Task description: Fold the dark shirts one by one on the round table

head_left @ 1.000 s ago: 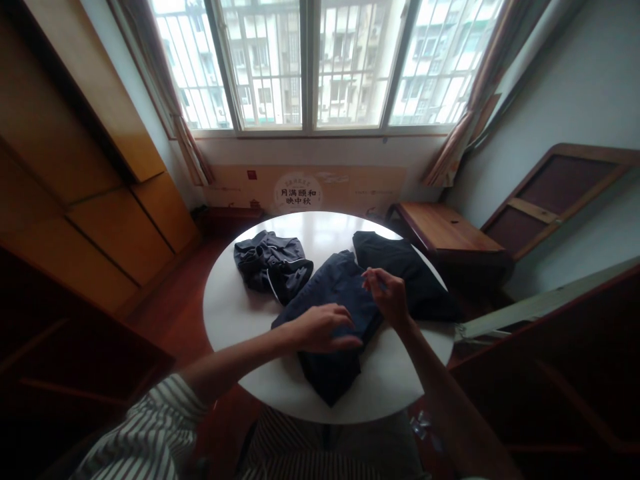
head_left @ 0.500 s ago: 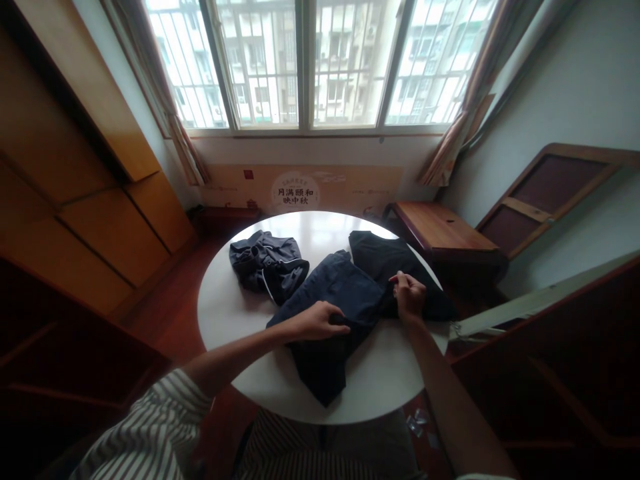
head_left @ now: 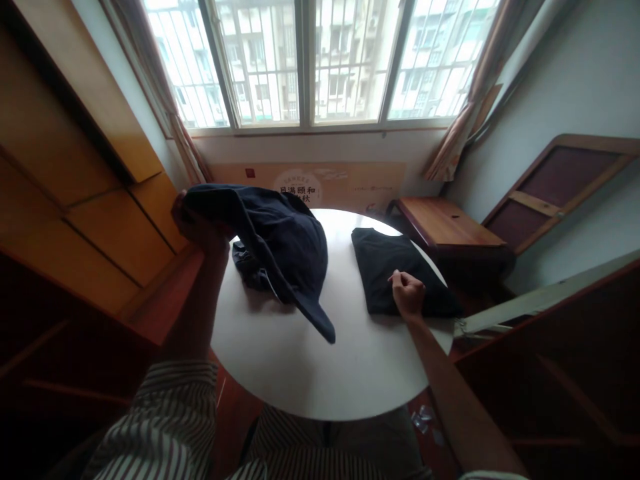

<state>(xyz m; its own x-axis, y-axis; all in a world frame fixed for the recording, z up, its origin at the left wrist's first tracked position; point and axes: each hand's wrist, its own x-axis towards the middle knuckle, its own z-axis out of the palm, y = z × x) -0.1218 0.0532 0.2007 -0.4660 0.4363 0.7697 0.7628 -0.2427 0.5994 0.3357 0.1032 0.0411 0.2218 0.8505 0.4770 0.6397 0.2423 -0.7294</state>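
Observation:
In the head view my left hand (head_left: 203, 223) is raised over the left side of the round table, its fingers closed on one end of a navy blue garment (head_left: 295, 243). The garment hangs in loose folds and slopes down to the right; its exact kind I cannot make out. Behind and below it, a crumpled dark garment with white piping (head_left: 254, 272) lies partly hidden. My right hand (head_left: 409, 293) is above or resting on a black T-shirt (head_left: 380, 267) that lies folded flat on the right. The fingers of that hand are curled in, and nothing shows in them.
The white round table (head_left: 320, 383) stands before me. A low wooden stool-like bench (head_left: 447, 223) is at the back right, with a framed panel (head_left: 565, 180) leaning on the wall. Yellow cabinets (head_left: 113, 233) line the left. Small clear plastic pieces (head_left: 423, 420) lie below the table.
My left hand has lifted the navy garment off the table and carried it up and left, over the crumpled garment. The black T-shirt is now uncovered. My right hand has hardly moved.

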